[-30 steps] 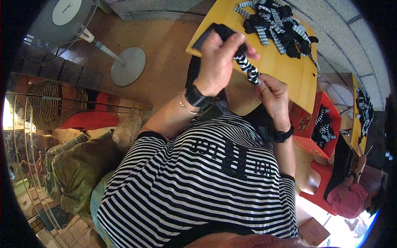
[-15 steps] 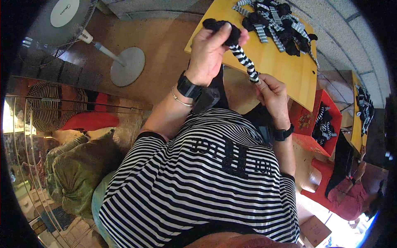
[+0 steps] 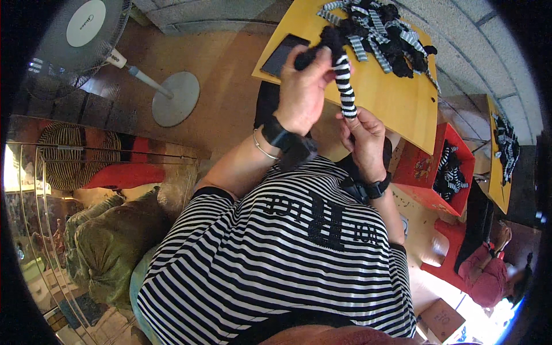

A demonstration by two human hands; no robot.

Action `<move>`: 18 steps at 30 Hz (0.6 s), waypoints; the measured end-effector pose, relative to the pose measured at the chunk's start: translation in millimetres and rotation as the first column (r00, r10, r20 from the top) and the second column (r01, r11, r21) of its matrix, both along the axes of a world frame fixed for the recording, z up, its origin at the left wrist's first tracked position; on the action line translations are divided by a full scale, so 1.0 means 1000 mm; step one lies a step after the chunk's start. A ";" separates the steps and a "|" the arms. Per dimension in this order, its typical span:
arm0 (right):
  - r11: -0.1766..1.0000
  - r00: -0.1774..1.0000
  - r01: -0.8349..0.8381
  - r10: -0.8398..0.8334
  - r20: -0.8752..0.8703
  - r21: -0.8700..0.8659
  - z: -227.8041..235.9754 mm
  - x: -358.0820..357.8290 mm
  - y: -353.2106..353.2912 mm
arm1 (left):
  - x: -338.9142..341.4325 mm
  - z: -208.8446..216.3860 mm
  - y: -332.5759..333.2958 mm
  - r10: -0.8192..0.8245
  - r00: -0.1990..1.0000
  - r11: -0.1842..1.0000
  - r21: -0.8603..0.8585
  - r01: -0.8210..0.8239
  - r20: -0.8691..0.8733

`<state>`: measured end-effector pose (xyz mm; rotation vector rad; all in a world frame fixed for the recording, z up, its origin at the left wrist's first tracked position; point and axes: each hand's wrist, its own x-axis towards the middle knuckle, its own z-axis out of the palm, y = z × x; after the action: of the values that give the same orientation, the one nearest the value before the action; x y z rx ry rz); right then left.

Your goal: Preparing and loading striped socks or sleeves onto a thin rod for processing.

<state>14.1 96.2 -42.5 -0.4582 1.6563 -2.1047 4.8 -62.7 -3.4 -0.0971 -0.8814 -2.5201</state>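
Note:
Between my hands, above the near edge of the yellow table [image 3: 402,109], stretches a knitted tube [image 3: 345,86] with black and white stripes and a bunched black end. My left hand [image 3: 305,92] is closed around the black upper part, its fingertips a little blurred. Lower down, my right hand [image 3: 367,141] pinches the striped end between thumb and fingers. Farther back on the table lies a tangled pile of similar black and grey-striped knit pieces [image 3: 382,37]. Near the table's left corner rests a dark flat rectangular thing [image 3: 282,54], partly behind my left hand.
At my right stands a red box [image 3: 402,169] with striped knit pieces inside. Beyond it another yellow table [image 3: 499,192] bears more knits, and a person in dark red [image 3: 486,279] sits nearby. A standing fan [image 3: 175,99] is at far left; stuffed green sacks [image 3: 115,247] lie at left.
The knit tube has turned from slanted to nearly upright. My right hand has shifted slightly left, my left hand a little right and down. The dark flat thing on the table has come into sight.

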 end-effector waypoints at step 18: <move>0.991 0.999 0.017 -0.012 -0.035 0.135 0.015 -0.002 0.011 | -0.001 0.018 -0.020 0.325 0.945 0.861 -0.399 -0.314 -0.043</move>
<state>12.1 107.2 -27.6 -0.4426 1.8128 -1.9896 3.6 -82.8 14.5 -0.0433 -1.3015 -2.0086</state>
